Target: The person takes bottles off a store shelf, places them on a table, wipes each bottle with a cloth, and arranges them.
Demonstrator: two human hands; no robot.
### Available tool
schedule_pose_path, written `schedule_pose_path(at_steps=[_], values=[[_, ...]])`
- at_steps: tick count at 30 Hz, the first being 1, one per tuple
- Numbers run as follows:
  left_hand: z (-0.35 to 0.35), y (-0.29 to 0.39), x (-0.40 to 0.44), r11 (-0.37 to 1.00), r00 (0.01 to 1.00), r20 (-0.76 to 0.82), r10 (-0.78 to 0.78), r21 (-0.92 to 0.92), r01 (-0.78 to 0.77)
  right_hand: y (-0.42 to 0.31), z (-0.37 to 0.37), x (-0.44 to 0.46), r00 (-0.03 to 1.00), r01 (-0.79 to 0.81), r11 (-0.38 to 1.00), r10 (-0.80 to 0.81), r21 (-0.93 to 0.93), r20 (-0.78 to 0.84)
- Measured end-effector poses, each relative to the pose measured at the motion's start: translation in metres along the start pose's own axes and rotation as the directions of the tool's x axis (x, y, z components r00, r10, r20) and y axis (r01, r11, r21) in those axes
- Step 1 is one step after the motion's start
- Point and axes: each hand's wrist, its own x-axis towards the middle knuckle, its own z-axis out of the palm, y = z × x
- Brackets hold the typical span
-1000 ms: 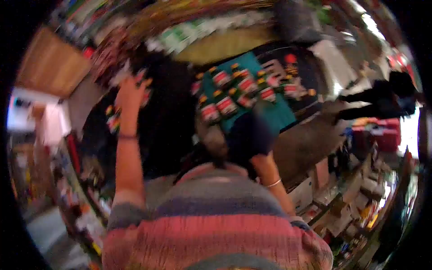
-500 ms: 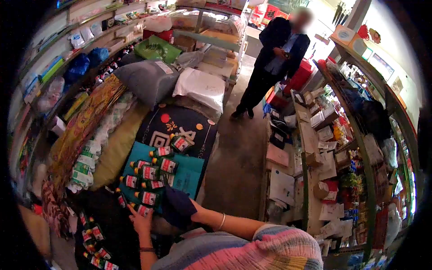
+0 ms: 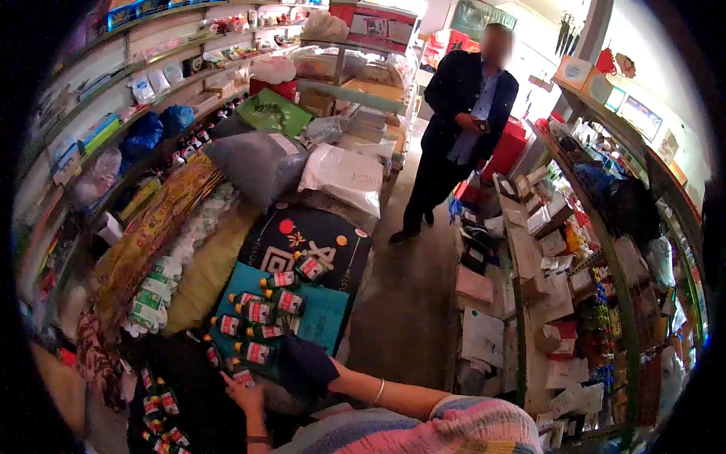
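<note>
The puffy grey sack (image 3: 261, 163) looks like matt plastic; the flat white parcel (image 3: 344, 178) is glossy, wrinkled plastic.

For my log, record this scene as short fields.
Left hand: touching a bottle; grip unclear
Right hand: mostly hidden by dark blue cloth
Centre group: labelled bottles, mostly on a teal sheet, which lies on a dark mat
Left group: more bottles on black cloth
Beyond mat: grey bag, white package
Aisle: person standing
</note>
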Motion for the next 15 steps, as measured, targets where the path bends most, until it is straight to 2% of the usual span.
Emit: schedule_pose_path(at_steps=[2,4,6,7,9,11,13,14,15], values=[[-0.007,-0.019,-0.008,0.998,0.998,-0.063,-0.028,-0.052,0.025,0.016,-0.004,0.005,0.994,-0.110,0.989,0.112,0.101,-0.014],[-0.006,-0.028,-0.011,0.991,0.991,-0.124,-0.052,-0.125,0.036,0.012,-0.005,0.011,0.991,-0.130,0.990,0.130,0.059,0.005],[-0.011,-0.029,-0.012,0.934,0.997,-0.083,0.000,-0.356,-0.030,-0.033,0.040,0.003,0.997,-0.057,0.993,0.063,-0.104,0.055],[-0.019,-0.028,-0.015,0.871,1.000,-0.009,0.023,-0.491,-0.024,-0.057,0.068,-0.004,0.996,-0.018,0.983,0.034,-0.180,0.083],[-0.039,-0.014,-0.027,0.669,0.979,0.188,0.084,-0.738,0.085,-0.077,0.097,-0.012,0.990,0.055,0.949,-0.012,-0.309,0.140],[-0.067,0.023,-0.053,0.375,0.894,0.389,0.223,-0.881,0.289,-0.080,0.103,-0.010,0.979,0.130,0.905,-0.053,-0.405,0.197],[-0.087,0.058,-0.073,0.078,0.755,0.502,0.422,-0.850,0.521,-0.077,0.107,-0.006,0.963,0.206,0.855,-0.092,-0.476,0.251],[-0.093,0.074,-0.082,0.033,0.700,0.539,0.469,-0.802,0.596,-0.074,0.109,-0.005,0.955,0.242,0.826,-0.109,-0.508,0.278],[-0.097,0.090,-0.088,-0.006,0.640,0.569,0.517,-0.745,0.667,-0.067,0.105,0.002,0.924,0.361,0.695,-0.178,-0.622,0.338]])
